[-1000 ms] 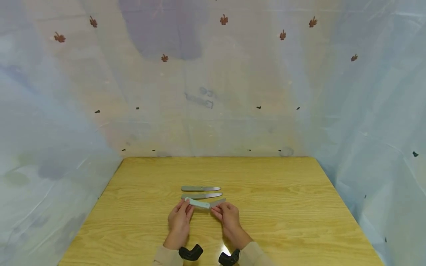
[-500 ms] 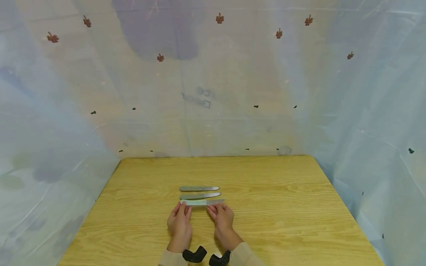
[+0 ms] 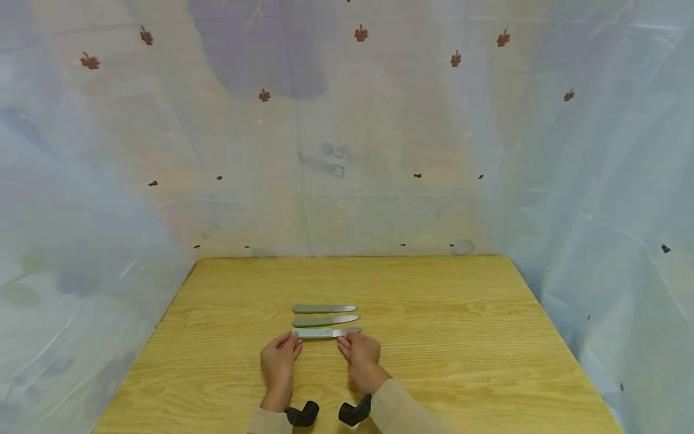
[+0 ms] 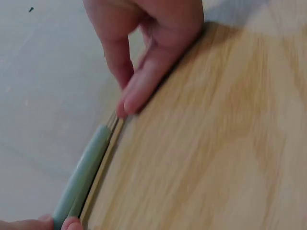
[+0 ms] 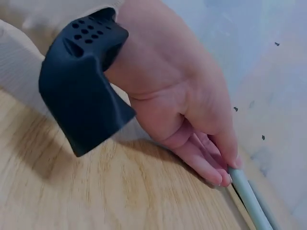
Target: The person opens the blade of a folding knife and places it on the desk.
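Note:
Three folding knives with pale green handles lie one behind another, blades unfolded to the right. The nearest knife (image 3: 315,333) is between both hands. My left hand (image 3: 279,360) pinches the butt of its handle. My right hand (image 3: 364,355) pinches its blade, partly covering the tip. In the left wrist view the right hand (image 4: 153,43) grips the blade past the handle (image 4: 86,172), with left fingertips at the lower left. The right wrist view shows the left hand (image 5: 177,86) at the handle's end. Behind are the middle knife (image 3: 314,322) and the far knife (image 3: 314,308).
The knives lie on a wood-grain table (image 3: 434,337). A pale patterned sheet (image 3: 347,211) hangs behind the table and along both sides. A black camera mount (image 3: 303,415) sits on the left wrist, and another black mount (image 3: 355,411) on the right.
The nearest knife's blade was angled to its handle a second ago and is now in line with it. The knife has come down parallel to the other two. The left hand shifted slightly left.

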`<state>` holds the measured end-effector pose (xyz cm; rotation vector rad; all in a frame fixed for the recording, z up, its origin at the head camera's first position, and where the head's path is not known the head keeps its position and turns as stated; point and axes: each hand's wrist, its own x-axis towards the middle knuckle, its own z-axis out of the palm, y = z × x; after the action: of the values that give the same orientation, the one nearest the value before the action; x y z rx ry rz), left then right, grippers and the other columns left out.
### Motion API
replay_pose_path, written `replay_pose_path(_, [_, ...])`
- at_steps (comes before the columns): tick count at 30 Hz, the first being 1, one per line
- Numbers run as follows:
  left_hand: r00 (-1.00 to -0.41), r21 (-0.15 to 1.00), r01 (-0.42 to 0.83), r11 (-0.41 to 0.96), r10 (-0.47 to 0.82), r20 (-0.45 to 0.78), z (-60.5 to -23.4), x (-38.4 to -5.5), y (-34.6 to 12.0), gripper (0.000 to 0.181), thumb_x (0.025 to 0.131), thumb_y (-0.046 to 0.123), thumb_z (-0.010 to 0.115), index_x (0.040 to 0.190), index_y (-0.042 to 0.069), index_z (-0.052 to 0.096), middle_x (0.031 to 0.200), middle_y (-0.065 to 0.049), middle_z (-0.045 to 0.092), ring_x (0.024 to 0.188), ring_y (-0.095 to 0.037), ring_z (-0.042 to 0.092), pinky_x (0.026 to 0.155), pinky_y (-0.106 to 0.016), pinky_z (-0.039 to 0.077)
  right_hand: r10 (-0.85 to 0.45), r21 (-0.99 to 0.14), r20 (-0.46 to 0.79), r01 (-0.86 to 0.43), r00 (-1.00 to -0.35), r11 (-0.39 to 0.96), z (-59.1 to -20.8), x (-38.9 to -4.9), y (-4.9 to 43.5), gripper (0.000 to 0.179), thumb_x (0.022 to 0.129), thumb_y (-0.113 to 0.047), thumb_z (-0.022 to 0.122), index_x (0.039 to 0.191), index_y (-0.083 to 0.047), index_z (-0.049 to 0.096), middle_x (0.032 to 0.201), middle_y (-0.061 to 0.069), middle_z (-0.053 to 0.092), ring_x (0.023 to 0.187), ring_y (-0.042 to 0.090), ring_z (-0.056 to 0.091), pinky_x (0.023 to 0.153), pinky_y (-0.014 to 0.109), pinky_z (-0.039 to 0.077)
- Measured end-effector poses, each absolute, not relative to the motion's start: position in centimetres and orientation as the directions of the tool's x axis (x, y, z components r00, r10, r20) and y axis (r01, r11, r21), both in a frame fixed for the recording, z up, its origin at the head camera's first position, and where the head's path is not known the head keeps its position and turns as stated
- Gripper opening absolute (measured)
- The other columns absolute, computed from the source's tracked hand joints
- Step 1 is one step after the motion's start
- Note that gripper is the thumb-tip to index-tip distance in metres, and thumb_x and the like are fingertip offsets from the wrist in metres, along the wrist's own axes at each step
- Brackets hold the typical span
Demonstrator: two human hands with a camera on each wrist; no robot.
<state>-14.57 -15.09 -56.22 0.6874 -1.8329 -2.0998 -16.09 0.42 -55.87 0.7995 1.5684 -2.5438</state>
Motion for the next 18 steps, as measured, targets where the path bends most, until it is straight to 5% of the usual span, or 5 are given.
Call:
replay_pose_path(11, [-0.881, 0.993, -0.119, 0.005, -0.461, -0.104, -56.8, -15.2, -16.6, 0.022, 0.087, 0.000, 0.063, 0.100, -0.017, 0.061, 0.088, -0.029, 0.064, 0.074, -0.032, 0.067, 0.063, -0.030, 0.055, 0.170, -0.837, -0.463, 0.366, -0.870, -0.407, -55.7, -16.7, 0.4, 0.025, 0.090, 0.000, 0.057, 0.106, 0.019, 0.055, 0.087, 0.024, 0.066, 0.079, 0.027, 0.068, 0.068, 0.033, 0.056])
replay_pose_path(18, [-0.874, 0.989, -0.138, 0.059, -0.477, -0.094, -56.7, -15.2, -17.8, 0.027, 0.091, 0.013, 0.061, 0.104, -0.010, 0.061, 0.088, -0.025, 0.065, 0.073, -0.027, 0.068, 0.062, -0.028, 0.055, 0.051, -0.842, -0.435, 0.386, -0.899, -0.378, -55.3, -16.4, 2.0, 0.033, 0.094, -0.011, 0.054, 0.104, 0.021, 0.054, 0.082, 0.024, 0.066, 0.072, 0.026, 0.068, 0.066, 0.034, 0.056])
